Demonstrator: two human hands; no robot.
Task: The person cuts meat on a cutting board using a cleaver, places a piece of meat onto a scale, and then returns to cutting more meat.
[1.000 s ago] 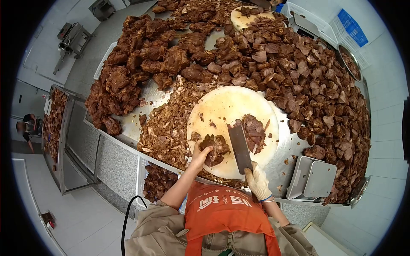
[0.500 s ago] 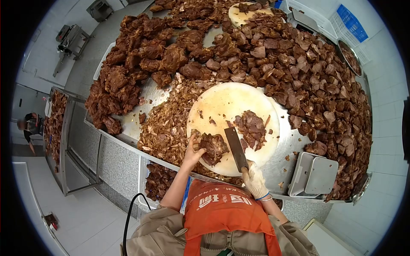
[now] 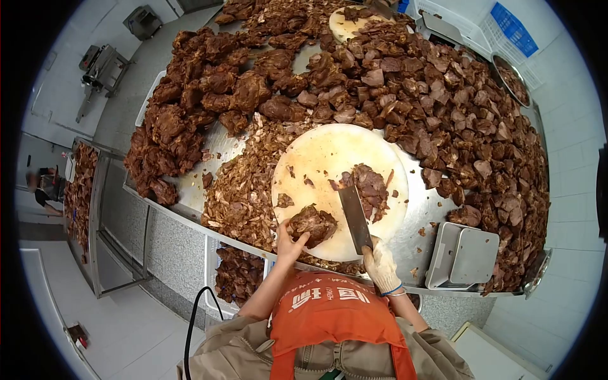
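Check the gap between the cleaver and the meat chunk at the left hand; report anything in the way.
Nothing visible is: only bare round board separates the cleaver in the right hand from the meat chunk. The left hand holds it from its opposite side, and the meat heap lies beyond the blade.

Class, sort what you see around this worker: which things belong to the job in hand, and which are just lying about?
In the job:
- left hand, on a meat chunk
- gloved right hand, gripping a cleaver
- round board

Apparently just about:
- grey scale-like device
- blue basket
- metal machine
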